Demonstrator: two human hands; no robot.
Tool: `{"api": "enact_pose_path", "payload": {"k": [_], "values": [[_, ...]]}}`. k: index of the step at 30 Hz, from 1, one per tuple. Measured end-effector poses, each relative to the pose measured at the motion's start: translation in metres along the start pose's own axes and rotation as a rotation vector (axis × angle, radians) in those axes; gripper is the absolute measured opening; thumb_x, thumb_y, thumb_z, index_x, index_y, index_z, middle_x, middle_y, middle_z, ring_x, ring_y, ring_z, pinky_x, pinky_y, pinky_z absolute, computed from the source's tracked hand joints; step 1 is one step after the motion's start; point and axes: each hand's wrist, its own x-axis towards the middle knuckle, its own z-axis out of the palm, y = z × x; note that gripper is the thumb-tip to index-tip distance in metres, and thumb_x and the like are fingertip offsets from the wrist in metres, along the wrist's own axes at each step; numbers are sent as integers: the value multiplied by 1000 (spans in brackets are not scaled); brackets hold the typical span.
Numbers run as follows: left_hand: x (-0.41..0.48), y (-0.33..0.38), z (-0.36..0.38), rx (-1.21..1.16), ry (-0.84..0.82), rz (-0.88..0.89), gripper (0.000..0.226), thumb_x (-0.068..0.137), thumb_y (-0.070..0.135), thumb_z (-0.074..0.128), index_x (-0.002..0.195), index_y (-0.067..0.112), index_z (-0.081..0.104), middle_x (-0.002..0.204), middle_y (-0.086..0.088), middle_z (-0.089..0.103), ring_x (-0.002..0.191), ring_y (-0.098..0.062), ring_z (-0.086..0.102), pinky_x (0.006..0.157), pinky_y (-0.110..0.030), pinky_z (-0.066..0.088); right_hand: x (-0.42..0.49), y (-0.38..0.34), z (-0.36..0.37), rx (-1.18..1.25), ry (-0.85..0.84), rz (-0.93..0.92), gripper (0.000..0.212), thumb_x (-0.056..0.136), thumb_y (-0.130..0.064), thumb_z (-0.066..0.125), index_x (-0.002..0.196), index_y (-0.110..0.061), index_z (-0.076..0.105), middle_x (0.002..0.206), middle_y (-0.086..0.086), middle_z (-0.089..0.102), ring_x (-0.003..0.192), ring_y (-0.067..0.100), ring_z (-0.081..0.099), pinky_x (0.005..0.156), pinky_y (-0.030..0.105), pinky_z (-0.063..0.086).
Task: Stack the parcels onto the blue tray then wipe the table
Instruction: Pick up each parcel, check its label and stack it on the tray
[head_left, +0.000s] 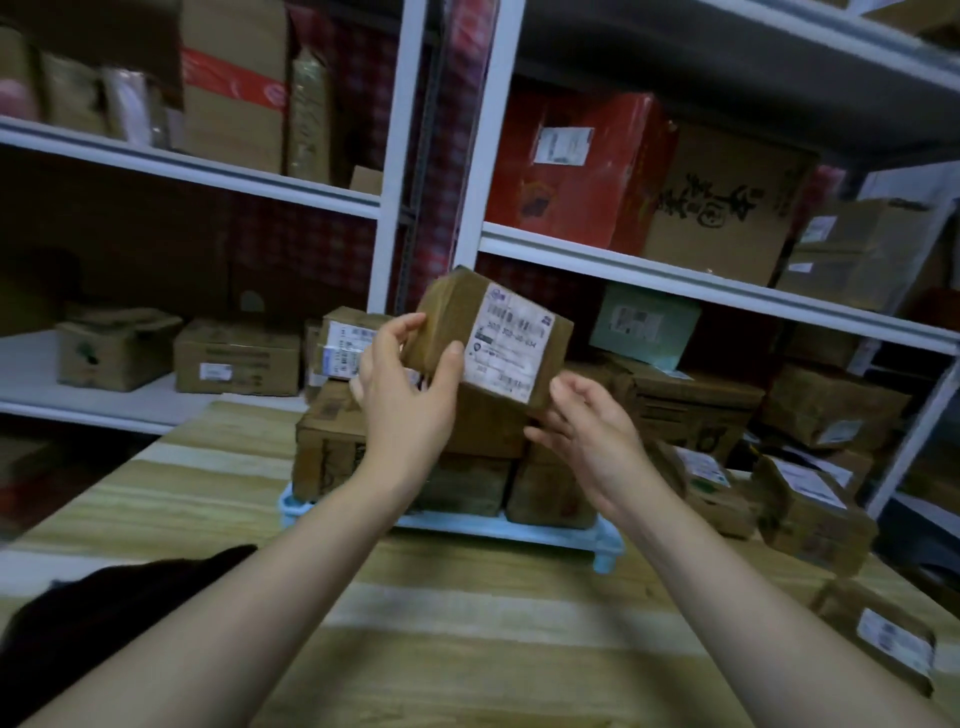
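Observation:
A brown taped parcel (493, 338) with a white shipping label is held tilted in the air above the stack. My left hand (410, 384) grips its left side, thumb on the front face. My right hand (587, 431) supports its lower right corner with curled fingers. Below it, several brown parcels (332, 447) are stacked on the light blue tray (519, 532), which stands on the wooden table (467, 649). A labelled parcel (345, 343) sits on top of the stack at the back left.
Loose parcels lie on the table at the right (810, 509) and near the right front edge (883, 634). A black cloth-like shape (104, 613) lies at the table's left front. White shelving (675, 270) packed with boxes stands close behind the table.

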Motion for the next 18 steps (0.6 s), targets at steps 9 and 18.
{"api": "enact_pose_path", "payload": {"k": [9, 18], "values": [[38, -28, -53, 83, 212, -215, 56, 87, 61, 52, 136, 37, 42, 139, -6, 42, 132, -27, 31, 104, -34, 29, 18, 4, 84, -537, -148, -237, 47, 98, -26, 61, 143, -24, 49, 129, -14, 58, 114, -1, 56, 101, 28, 49], [70, -61, -70, 150, 226, -436, 66, 86, 72, 41, 140, 33, 42, 143, -8, 44, 136, -31, 31, 105, -49, 33, 28, 22, 111, -942, -200, -371, 56, 96, -32, 59, 148, -36, 36, 120, -12, 43, 128, 15, 36, 107, 34, 31]]}}
